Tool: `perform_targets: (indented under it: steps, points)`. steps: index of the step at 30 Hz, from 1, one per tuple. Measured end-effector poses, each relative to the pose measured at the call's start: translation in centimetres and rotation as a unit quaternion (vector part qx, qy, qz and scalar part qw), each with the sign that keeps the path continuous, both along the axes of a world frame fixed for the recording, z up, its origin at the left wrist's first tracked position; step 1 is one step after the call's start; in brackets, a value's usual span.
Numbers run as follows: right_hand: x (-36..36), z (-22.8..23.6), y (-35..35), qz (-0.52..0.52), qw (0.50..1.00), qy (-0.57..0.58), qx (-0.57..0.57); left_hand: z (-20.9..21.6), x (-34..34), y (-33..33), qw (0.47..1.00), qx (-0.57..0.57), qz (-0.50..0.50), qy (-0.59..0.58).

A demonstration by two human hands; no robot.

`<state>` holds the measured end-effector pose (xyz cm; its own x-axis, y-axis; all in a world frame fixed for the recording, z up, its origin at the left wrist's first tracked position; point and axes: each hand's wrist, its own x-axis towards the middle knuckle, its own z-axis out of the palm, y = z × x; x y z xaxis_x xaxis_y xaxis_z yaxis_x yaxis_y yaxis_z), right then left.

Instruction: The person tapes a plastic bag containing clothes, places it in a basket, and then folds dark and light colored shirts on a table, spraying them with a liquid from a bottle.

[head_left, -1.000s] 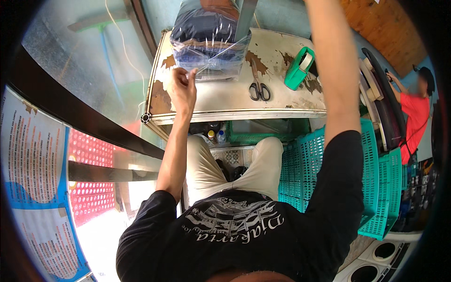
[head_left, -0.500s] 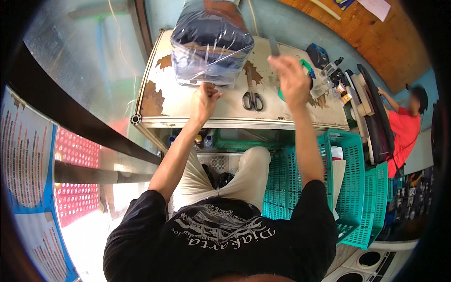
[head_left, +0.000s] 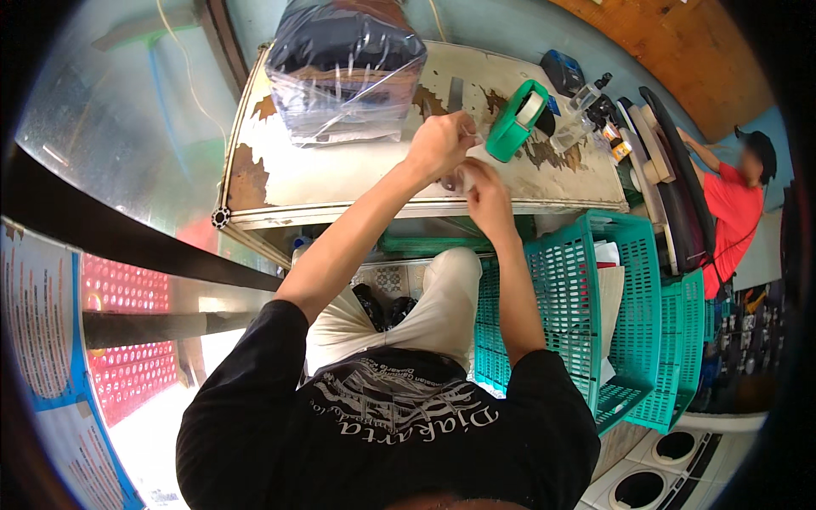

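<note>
Left hand (head_left: 439,148) shifted from wrapped bundle (head_left: 340,81) toward right hand (head_left: 490,197); bundle left of curled fingers (head_left: 466,126), grip unclear

At the far left I see a bulky, boxy bundle of dark folded fabric (head_left: 344,85) sitting upright, wrapped in clear, shiny, creased plastic. Nearer and to its right, apart from it, I pinch a small, thin, whitish piece (head_left: 477,150), its outline mostly hidden.

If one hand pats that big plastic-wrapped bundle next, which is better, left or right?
Probably the left hand. It is nearer the plastic-wrapped bundle, over the table to its right. The right hand is farther off, just below the green tape dispenser in the picture.
</note>
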<state>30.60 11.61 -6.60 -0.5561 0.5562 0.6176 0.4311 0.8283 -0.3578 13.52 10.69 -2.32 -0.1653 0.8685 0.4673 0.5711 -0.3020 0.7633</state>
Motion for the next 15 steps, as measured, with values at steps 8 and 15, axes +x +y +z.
perform_targets:
  steps: [8, 15]
  points:
    - [4.6, 2.8, 11.4, -0.233, 0.886, 0.273, -0.293, 0.3, 5.9, 7.6, 0.991, -0.08, -0.07, 0.082]
    - [4.1, 4.9, 11.7, -0.229, 0.866, 0.231, -0.379, -1.6, 8.1, 9.0, 0.998, -0.041, -0.019, 0.052]
